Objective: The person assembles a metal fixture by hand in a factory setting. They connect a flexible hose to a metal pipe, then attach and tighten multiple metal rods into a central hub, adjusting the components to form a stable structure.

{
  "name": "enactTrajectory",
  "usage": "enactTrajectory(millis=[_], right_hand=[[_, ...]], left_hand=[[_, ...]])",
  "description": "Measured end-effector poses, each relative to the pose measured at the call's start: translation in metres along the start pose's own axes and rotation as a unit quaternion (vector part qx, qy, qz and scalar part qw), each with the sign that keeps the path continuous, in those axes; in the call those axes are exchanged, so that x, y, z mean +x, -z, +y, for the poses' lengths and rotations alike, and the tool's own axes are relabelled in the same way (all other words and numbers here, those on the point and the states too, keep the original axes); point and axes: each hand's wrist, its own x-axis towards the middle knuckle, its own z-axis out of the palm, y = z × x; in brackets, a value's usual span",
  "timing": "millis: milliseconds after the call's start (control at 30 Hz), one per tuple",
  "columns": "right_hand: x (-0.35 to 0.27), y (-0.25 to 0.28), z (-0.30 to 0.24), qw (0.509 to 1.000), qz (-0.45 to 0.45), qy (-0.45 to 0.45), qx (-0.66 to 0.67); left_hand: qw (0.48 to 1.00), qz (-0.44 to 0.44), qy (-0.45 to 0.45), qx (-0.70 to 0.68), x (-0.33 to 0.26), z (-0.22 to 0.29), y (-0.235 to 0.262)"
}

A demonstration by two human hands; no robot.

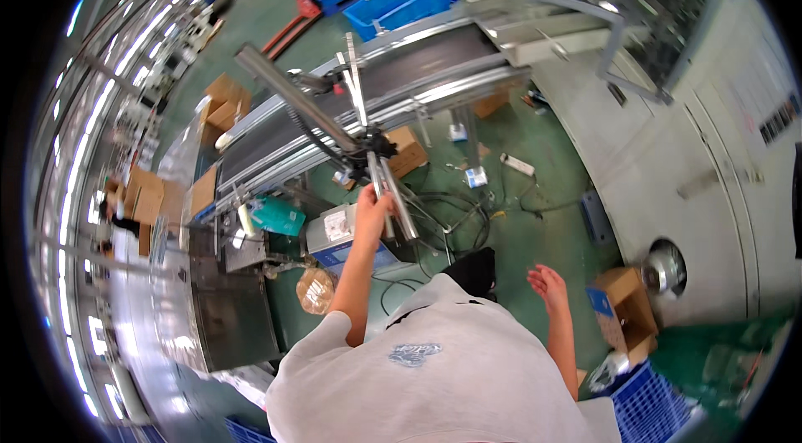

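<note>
Metal rods (402,209) slant from a black clamp (378,145) beside the conveyor (430,58); the left hand (373,207) grasps one low down, the right hand (548,285) hangs empty, loosely curled. Steadying the clamp too would likely limit twisting.

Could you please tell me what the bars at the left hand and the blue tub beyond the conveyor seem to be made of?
The bars look like shiny bare metal, given their silvery highlights; which metal is unclear. The blue tub is probably plastic, slightly glossy, given its evenly coloured walls.
</note>
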Motion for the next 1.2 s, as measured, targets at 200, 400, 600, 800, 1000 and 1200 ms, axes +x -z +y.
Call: enactTrajectory(millis=[200,400,600,800,1000,1200], right_hand=[[0.063,-0.016,-0.024,0.997,-0.042,-0.024,-0.058],[0.105,-0.07,-0.099,0.973,-0.151,-0.061,-0.163],[0.167,-0.125,-0.156,0.96,-0.187,-0.031,-0.206],[0.209,-0.224,-0.195,0.915,-0.307,-0.03,-0.258],[0.272,-0.337,-0.227,0.872,-0.425,-0.019,-0.243],[0.294,-0.448,-0.247,0.848,-0.473,-0.031,-0.237]], left_hand=[[0.991,-0.036,0.052,-0.121,0.002,0.019,-0.011],[0.985,-0.01,0.073,-0.158,0.002,0.022,-0.018],[0.99,0.033,0.066,-0.124,0.003,0.025,-0.025],[0.986,0.084,0.078,-0.123,0.005,0.031,-0.034],[0.985,0.132,0.103,-0.042,0.006,0.044,-0.042],[0.971,0.186,0.151,0.015,0.016,0.055,-0.05]])
